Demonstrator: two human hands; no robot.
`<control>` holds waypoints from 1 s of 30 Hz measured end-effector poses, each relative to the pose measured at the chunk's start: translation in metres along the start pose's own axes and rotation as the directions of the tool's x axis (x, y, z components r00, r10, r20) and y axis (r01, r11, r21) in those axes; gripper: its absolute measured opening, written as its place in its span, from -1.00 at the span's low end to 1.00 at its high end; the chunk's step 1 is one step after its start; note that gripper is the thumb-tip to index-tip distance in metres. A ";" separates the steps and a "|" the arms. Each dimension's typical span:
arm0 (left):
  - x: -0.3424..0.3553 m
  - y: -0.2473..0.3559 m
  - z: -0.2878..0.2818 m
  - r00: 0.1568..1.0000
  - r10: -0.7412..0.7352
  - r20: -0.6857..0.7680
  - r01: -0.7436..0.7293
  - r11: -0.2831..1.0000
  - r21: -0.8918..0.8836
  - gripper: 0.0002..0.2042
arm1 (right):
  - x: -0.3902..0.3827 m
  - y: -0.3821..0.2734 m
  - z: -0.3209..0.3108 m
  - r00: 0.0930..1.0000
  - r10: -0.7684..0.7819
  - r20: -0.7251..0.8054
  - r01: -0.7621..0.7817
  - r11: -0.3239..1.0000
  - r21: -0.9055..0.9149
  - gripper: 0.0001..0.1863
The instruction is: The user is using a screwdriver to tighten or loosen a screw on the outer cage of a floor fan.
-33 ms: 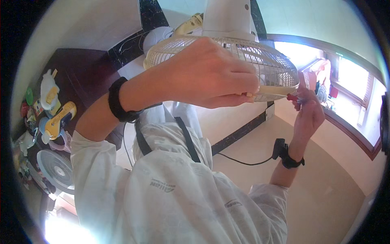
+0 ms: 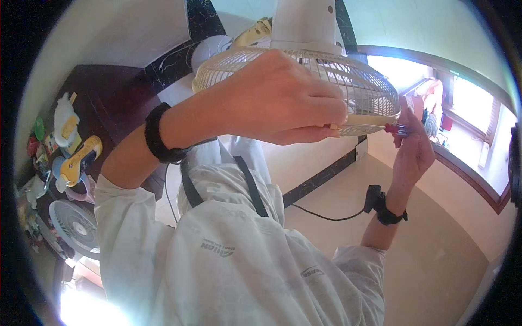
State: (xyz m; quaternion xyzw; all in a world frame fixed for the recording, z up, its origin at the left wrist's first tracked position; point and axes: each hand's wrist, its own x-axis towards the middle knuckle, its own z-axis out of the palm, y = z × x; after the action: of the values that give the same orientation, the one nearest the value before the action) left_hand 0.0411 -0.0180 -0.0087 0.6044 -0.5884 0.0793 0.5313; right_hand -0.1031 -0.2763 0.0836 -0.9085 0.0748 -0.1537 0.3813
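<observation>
A cream wire fan guard (image 2: 364, 89) sits at the upper middle, below a white upright body (image 2: 304, 22). My left hand (image 2: 283, 100) reaches across it, fingers curled round its front rim, where a small pale piece shows at the fingertips. At the rim's right end, my right hand (image 2: 413, 141) holds a small tool (image 2: 397, 129) with a red and clear handle, apparently a screwdriver, pointing left along the rim. Its tip is hard to make out.
At left, a dark wooden surface (image 2: 119, 81) carries assorted small items and a yellow object (image 2: 79, 160). A grey fan (image 2: 70, 225) stands below them. At right is a bright window with a sill (image 2: 473, 157) and items on it. A black cable (image 2: 331, 217) runs to my right wrist.
My right fingers have shifted slightly on the tool, and more of its clear handle shows, turned a little. My left hand and the fan guard look unchanged.
</observation>
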 end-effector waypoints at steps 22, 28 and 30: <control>0.002 0.000 -0.004 1.000 0.005 0.010 -0.005 1.000 0.006 -0.79 | 0.001 -0.006 -0.003 0.987 -0.160 0.015 0.153 0.967 0.204 -0.88; 0.007 -0.004 -0.003 0.998 0.044 -0.043 -0.046 0.998 -0.030 -0.77 | 0.000 -0.011 -0.008 0.979 -0.203 0.008 0.202 0.977 0.068 -0.82; 0.008 -0.005 -0.004 0.997 0.064 -0.033 -0.066 0.997 -0.046 -0.76 | -0.002 -0.013 -0.009 0.992 -0.106 0.073 0.096 0.987 0.131 -0.76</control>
State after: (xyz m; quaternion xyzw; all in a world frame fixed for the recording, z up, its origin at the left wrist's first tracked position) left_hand 0.0497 -0.0219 -0.0041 0.5709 -0.6010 0.0924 0.5517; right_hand -0.1080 -0.2729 0.0988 -0.8904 0.0032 -0.1411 0.4328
